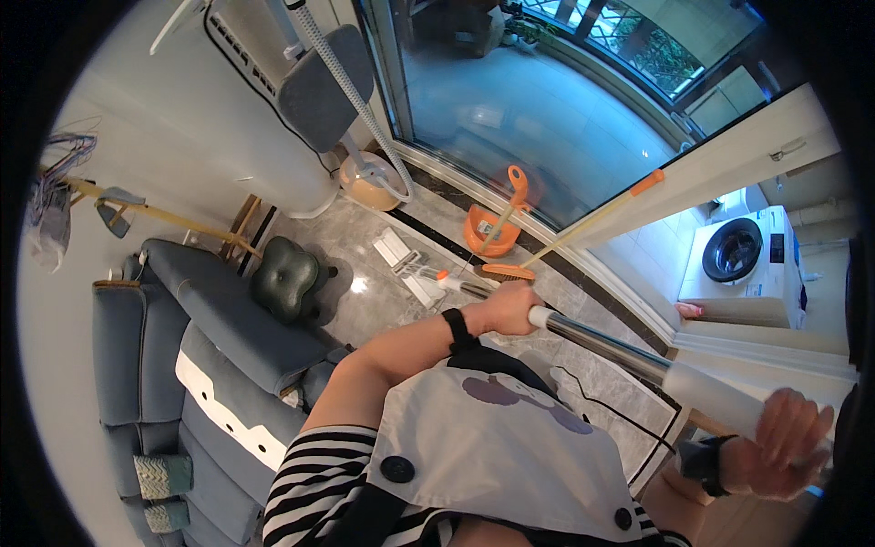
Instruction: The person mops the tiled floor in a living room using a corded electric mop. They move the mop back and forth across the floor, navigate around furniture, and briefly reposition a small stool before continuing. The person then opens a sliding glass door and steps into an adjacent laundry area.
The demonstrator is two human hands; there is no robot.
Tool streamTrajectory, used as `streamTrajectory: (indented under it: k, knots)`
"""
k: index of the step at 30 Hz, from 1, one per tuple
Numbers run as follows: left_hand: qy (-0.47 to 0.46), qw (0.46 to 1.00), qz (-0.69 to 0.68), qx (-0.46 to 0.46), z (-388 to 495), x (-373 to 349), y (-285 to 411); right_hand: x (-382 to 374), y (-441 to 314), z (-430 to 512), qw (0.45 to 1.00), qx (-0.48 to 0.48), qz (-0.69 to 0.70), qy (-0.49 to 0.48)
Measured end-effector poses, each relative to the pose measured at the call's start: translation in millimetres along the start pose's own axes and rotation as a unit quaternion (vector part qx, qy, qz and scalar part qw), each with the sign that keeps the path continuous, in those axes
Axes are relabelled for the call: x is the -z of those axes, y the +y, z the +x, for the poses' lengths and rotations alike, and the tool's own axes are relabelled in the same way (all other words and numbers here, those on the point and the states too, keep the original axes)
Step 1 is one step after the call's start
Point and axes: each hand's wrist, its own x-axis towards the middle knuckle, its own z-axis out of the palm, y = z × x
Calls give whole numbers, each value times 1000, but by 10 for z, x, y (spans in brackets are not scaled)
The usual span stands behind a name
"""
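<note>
My left hand (513, 308), with a black band at the wrist, is closed around the pole of a flat mop (601, 342). The metal pole slants from the white mop head (395, 249) on the floor up to a thick white grip (711, 396) at the right. The head has two white plates with a hinged frame between them and an orange part on the shaft. My right hand (793, 444), blurred and wearing a dark watch, is at the upper end of the white grip. Its fingers are bent; whether they close on the grip is unclear.
An orange dustpan (492, 232) and broom (509, 271) stand by the glass door (519, 116). A garment steamer (369, 179), green stool (286, 279) and blue-grey sofa (225, 301) are left. A washing machine (742, 267) stands beyond the right opening. A black cord (608, 403) crosses the floor.
</note>
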Motion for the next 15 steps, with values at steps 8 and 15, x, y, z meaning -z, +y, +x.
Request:
streamTrajectory:
  k: [8,15]
  knots:
    - [-28,997,32,-64,382,177,-300,-435,158,-208,982,88,-56,154]
    - [-16,998,26,-58,423,358,-578,-701,332,-184,991,90,-71,72]
